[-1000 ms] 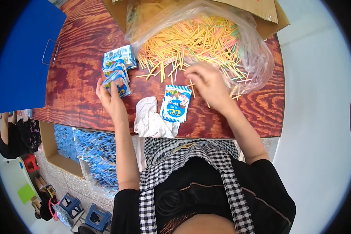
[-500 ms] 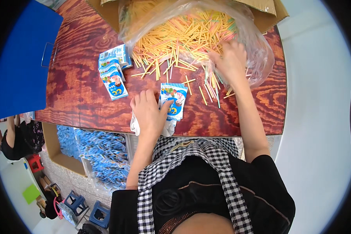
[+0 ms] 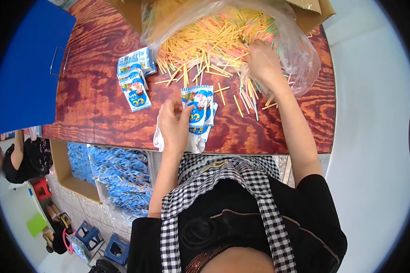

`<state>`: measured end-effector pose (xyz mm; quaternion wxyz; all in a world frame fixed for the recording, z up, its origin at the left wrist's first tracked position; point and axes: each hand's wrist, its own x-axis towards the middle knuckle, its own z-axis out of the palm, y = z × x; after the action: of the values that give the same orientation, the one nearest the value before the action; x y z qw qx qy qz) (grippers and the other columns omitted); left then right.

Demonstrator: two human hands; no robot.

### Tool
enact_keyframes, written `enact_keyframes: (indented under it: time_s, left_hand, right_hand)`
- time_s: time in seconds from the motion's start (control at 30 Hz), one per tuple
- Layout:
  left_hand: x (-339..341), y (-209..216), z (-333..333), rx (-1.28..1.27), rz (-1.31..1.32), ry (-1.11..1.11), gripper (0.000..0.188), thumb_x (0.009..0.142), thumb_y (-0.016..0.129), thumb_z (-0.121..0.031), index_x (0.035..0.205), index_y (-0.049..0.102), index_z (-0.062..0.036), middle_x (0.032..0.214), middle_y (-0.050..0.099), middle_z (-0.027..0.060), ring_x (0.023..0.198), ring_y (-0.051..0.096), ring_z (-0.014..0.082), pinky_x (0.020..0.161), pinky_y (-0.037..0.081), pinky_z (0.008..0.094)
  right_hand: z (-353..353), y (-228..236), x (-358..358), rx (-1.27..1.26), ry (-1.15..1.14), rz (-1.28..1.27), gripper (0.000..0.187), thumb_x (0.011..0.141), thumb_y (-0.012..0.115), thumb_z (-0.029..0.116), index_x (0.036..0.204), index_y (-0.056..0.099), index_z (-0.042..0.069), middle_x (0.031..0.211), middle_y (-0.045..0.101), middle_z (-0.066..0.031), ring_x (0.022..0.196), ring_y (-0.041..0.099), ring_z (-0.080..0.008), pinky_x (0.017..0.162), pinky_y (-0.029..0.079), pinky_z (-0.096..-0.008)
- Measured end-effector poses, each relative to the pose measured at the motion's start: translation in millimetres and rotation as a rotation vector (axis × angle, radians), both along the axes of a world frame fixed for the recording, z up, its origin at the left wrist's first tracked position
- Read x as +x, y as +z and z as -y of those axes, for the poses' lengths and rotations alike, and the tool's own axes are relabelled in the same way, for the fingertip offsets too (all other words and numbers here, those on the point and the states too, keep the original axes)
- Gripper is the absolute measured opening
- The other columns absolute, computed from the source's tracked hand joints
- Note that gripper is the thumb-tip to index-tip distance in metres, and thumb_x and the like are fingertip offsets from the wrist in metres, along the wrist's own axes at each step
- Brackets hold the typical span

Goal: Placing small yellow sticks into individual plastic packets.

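Observation:
On the wooden-patterned table, my left hand [image 3: 173,125] has its fingers curled and its thumb over the left edge of a small blue-and-white packet [image 3: 197,98]. More such packets [image 3: 208,125] lie just beneath it. White cloth or thin plastic [image 3: 195,144] shows by that wrist. My right hand [image 3: 265,63] reaches into a heap of thin pastel sticks [image 3: 209,38], mostly yellow with some pink and green. Its fingers are bent together among the sticks; the fingertips are partly hidden.
A clear plastic bag [image 3: 305,63] spreads around the heap, before a cardboard box [image 3: 312,18]. Several packets [image 3: 135,93] lie overlapped at left, near a blue panel [image 3: 27,63]. Below the table edge sits a box of blue packets [image 3: 123,177]. Another person [image 3: 29,157] is far left.
The top packet by my left hand has slid up and apart from those under it, and that hand's fingers have curled. My right hand has moved slightly left and farther into the sticks.

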<state>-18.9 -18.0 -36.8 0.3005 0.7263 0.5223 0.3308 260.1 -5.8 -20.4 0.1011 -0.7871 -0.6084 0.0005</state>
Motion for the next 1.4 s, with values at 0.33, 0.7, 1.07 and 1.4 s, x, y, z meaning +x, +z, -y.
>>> enact_keyframes:
  time_s: [0.33,0.7,1.07,1.4]
  left_hand:
    - [-2,12,-8,-0.028,0.147,-0.036,0.016,0.073,0.07,0.001,0.077,0.055,0.0013,0.07,0.049,0.0072,0.064,0.049,0.0169,0.059,0.041,0.0293]
    - [-4,16,-9,-0.003,0.341,-0.174,0.004,0.089,0.057,-0.001,0.089,0.058,0.0027,0.083,0.055,0.0051,0.074,0.053,0.0123,0.066,0.044,0.0255]
    - [-9,14,-10,-0.394,0.557,-0.02,0.011,0.088,0.059,0.0,0.098,0.055,0.0001,0.089,0.062,0.0022,0.077,0.056,0.004,0.066,0.045,0.0188]
    - [-14,4,-8,-0.256,0.467,-0.092,0.011,0.092,0.057,-0.007,0.089,0.063,0.0019,0.078,0.058,-0.0034,0.072,0.05,0.0019,0.063,0.041,0.0179]
  right_hand:
    - [-5,11,9,0.051,0.048,-0.017,0.022,0.079,0.054,0.012,0.094,0.059,-0.004,0.098,0.06,-0.0235,0.099,0.057,-0.0366,0.086,0.044,-0.0465]
    - [7,9,30,0.079,-0.075,-1.663,0.017,0.092,0.058,0.017,0.103,0.057,0.003,0.068,0.052,0.0022,0.058,0.048,-0.0063,0.053,0.039,-0.0206]
    - [6,7,44,-0.107,-0.033,-0.471,0.038,0.083,0.061,0.017,0.113,0.054,-0.006,0.102,0.061,-0.0198,0.094,0.059,-0.0314,0.083,0.045,-0.0354]
    - [-15,1,-12,0.105,0.093,-0.07,0.043,0.077,0.064,0.029,0.105,0.06,-0.004,0.107,0.058,-0.022,0.099,0.057,-0.0356,0.089,0.044,-0.0428]
